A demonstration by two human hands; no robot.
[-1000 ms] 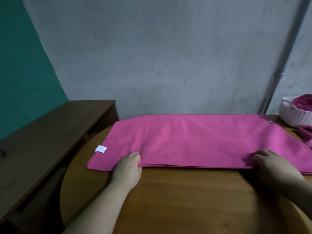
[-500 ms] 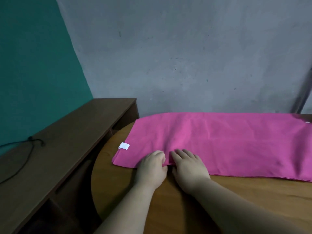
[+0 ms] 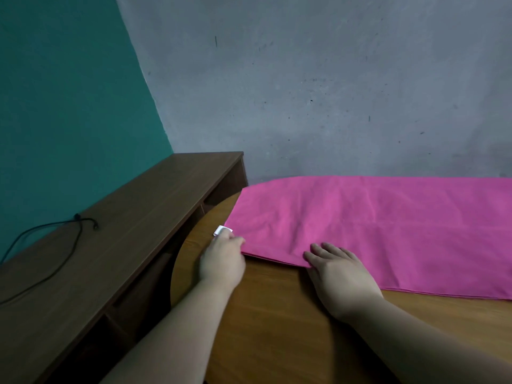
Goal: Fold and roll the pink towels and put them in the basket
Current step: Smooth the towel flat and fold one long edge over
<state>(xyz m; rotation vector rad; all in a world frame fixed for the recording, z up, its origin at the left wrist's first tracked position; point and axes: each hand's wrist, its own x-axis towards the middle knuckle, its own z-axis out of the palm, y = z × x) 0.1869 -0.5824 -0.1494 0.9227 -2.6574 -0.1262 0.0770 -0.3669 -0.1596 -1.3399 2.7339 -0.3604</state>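
A pink towel (image 3: 388, 225), folded into a long strip, lies flat across the round wooden table (image 3: 277, 322) and runs off the right edge of the view. A small white tag (image 3: 220, 230) sticks out at its near left corner. My left hand (image 3: 223, 261) is at that corner, its fingers curled onto the towel's edge just below the tag. My right hand (image 3: 338, 273) lies on the towel's near edge a little to the right, fingers straight and flat on the cloth. The basket is out of view.
A low brown cabinet (image 3: 116, 234) runs along the teal wall on the left, close to the table's left rim, with a black cable (image 3: 50, 245) lying on it. A grey wall stands right behind the table.
My left hand has slid left along the near edge to the towel's tagged corner. My right hand stays flat on the edge, now apart from the left. The view has turned further left.
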